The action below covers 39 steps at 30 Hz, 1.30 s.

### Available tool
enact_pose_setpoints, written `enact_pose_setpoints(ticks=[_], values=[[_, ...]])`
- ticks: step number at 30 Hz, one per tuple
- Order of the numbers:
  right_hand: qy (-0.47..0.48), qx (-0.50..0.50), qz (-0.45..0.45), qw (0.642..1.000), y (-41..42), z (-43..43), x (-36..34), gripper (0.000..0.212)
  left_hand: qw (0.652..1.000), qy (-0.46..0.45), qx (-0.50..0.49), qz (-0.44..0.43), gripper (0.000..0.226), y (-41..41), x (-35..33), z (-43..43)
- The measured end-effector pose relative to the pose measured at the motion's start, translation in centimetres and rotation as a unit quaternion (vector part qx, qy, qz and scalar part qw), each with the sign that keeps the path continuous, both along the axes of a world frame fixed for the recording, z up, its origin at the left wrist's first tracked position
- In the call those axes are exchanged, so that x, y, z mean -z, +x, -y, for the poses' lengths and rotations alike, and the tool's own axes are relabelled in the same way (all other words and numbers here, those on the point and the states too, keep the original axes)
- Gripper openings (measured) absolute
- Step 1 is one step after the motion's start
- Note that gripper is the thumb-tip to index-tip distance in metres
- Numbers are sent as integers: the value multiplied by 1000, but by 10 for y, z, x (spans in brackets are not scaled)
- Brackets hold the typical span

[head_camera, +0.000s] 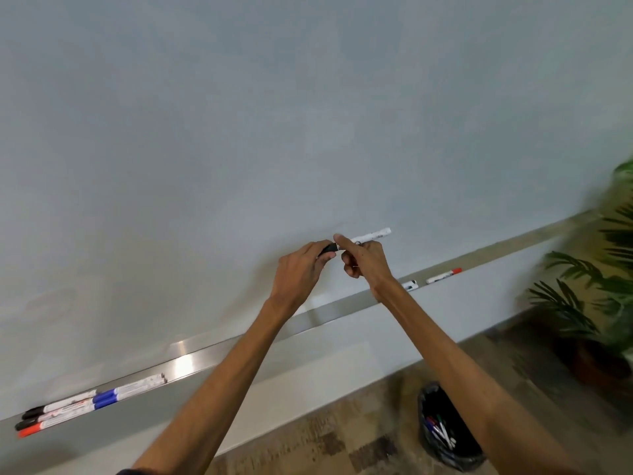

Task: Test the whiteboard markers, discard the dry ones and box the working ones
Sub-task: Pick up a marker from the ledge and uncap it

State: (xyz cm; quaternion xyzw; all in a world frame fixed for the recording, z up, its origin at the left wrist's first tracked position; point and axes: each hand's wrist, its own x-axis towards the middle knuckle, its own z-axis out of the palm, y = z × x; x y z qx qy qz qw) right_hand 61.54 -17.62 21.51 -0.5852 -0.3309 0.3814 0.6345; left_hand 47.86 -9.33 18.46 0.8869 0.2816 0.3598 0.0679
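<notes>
Head view. Both hands are raised in front of a whiteboard (308,114). The right hand (363,258) curls its fingers round the white barrel of a whiteboard marker (371,235), index finger stretched along it; the barrel's free end points up and to the right, close to the board. The left hand (301,265) pinches the black cap (329,248) at the barrel's other end between thumb and fingertips. Whether the cap is seated on the barrel or just clear of it cannot be told.

Below the hands runs a metal tray (329,311) along the board's lower edge. At its left end lies a cluster of markers (85,402) with black, blue and red caps, side by side. To the right of the right forearm lie a black-tipped marker (410,285), partly hidden, and near it a red-capped marker (443,275).

On the patterned floor stands a bin with a black liner (462,461) holding several discarded markers (442,431). A potted plant (596,286), blurred, fills the right edge.
</notes>
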Motion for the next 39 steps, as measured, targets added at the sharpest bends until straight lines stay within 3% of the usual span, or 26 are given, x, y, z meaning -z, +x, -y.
enact_pose_setpoints(ticks=[6, 12, 23, 28, 39], values=[[-56, 57, -62, 995, 45, 28, 41, 45, 997, -73, 21, -17, 23, 35, 36, 12], [-77, 92, -91, 989, 94, 58, 76, 33, 990, -128, 44, -50, 18, 75, 67, 26], [-97, 230, -167, 954, 170, 80, 114, 19, 991, -83, 50, -93, 19, 179, 105, 52], [-93, 301, -224, 922, 208, 96, 137, 24, 990, -68, 79, -90, 20, 232, 122, 65], [-184, 256, -231, 920, 300, 146, 190, 32, 955, -204, 121, -180, 33, 319, 169, 93]])
